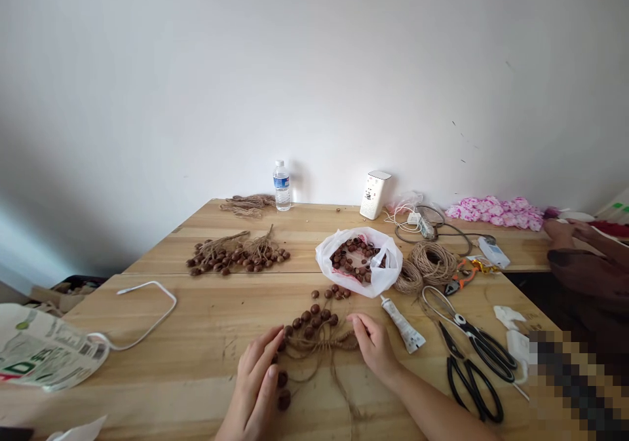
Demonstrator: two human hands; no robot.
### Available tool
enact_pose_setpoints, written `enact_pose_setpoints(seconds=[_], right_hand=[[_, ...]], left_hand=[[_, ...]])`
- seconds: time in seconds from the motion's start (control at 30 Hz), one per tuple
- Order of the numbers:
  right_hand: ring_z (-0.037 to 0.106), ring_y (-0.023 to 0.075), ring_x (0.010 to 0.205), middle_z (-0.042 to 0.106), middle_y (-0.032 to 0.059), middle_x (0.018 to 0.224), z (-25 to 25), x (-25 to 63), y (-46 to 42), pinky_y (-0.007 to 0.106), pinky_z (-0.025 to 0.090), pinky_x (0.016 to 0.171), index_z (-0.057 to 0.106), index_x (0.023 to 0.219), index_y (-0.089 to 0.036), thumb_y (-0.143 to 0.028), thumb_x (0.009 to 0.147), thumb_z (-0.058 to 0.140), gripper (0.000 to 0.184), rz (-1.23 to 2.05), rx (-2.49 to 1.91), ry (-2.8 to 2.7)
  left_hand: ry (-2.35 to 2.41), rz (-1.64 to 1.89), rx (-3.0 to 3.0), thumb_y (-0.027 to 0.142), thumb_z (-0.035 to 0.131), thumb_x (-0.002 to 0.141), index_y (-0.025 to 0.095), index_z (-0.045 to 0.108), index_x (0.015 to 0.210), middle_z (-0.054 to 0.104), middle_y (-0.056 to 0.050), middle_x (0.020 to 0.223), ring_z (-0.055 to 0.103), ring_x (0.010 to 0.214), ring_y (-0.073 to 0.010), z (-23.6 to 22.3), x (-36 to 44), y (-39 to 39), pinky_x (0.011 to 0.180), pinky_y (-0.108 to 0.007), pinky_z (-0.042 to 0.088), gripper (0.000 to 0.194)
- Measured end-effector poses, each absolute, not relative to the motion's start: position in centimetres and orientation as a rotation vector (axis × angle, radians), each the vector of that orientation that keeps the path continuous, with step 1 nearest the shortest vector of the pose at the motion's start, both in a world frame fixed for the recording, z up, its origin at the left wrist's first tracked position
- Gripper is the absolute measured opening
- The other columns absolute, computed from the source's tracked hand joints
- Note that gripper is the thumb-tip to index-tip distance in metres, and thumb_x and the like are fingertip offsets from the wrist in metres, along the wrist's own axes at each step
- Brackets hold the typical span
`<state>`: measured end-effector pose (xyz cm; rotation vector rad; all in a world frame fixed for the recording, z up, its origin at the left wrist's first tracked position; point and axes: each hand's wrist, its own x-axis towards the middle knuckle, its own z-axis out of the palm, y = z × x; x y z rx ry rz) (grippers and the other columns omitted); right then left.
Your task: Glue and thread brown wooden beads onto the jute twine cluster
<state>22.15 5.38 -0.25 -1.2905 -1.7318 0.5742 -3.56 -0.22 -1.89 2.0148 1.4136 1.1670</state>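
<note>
In front of me on the wooden table [187, 369] lies a loose group of round brown nut-like beads [314, 320] tied on twine strands [322, 346]. My left hand [255, 379] rests at the left edge of this group, fingers stretched out beside several beads and partly hiding them. On the other side, my right hand [377, 350] pinches the gathered twine between thumb and fingers. Long loose twine ends trail toward me. A few more beads [334, 291] sit just beyond, near a white plastic bag [327, 257] holding many of the same kind.
A tube [403, 326], two pairs of scissors [484, 349], pliers [459, 280] and twine coils [432, 262] lie right. Finished-looking bead bunches [236, 257], a water bottle [282, 189] and a white box [375, 195] stand farther back. Another person's hands [565, 231] are far right.
</note>
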Motion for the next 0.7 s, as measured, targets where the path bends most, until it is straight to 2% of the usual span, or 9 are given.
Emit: enact_pose_setpoints(seconds=[0.17,0.3,0.47,0.63,0.7], right_hand=[[0.065,0.0195,0.079,0.069,0.0078,0.083,-0.2,22.0,5.2,0.026,0.050,0.071,0.067,0.092,-0.016,-0.030,0.094,0.039,0.031,0.578,-1.277,-1.707],[0.065,0.0190,0.072,0.068,0.0068,0.075,1.0,22.0,5.2,0.027,0.051,0.068,0.066,0.091,-0.016,-0.028,0.093,0.039,0.029,0.490,-1.271,-1.745],[0.065,0.0206,0.084,0.068,0.0100,0.093,4.8,24.6,8.5,0.030,0.052,0.075,0.062,0.102,-0.017,-0.022,0.088,0.043,0.024,0.180,-1.308,-1.849],[0.064,0.0208,0.091,0.067,0.0119,0.101,7.7,27.5,15.0,0.033,0.051,0.080,0.061,0.106,-0.015,-0.006,0.084,0.038,0.033,0.135,-1.459,-1.859],[0.064,0.0186,0.092,0.067,0.0098,0.101,7.6,27.2,17.3,0.032,0.050,0.083,0.063,0.101,-0.016,-0.002,0.082,0.042,0.032,0.172,-1.503,-1.965]], left_hand=[[1.439,1.200,1.988,0.027,0.035,0.092,0.030,0.037,0.138,0.038,-0.006,0.143,0.033,0.132,-0.0284,-1.9,-3.5,-0.3,0.108,-0.052,0.031,0.046],[1.416,1.214,1.989,0.026,0.035,0.092,0.030,0.037,0.138,0.038,-0.007,0.143,0.034,0.131,-0.0273,-1.9,-3.5,-0.4,0.107,-0.051,0.032,0.046],[1.390,1.238,1.993,0.025,0.036,0.092,0.029,0.039,0.136,0.038,-0.007,0.141,0.035,0.130,-0.0267,-2.0,-3.5,-0.3,0.107,-0.048,0.033,0.045],[1.407,1.223,1.970,0.026,0.037,0.091,0.028,0.042,0.134,0.040,-0.008,0.139,0.036,0.129,-0.0269,-2.2,-3.4,-0.2,0.107,-0.049,0.034,0.043],[1.408,1.220,1.968,0.026,0.037,0.091,0.027,0.042,0.133,0.040,-0.008,0.139,0.036,0.129,-0.0269,-2.1,-3.4,-0.2,0.107,-0.049,0.034,0.042]])
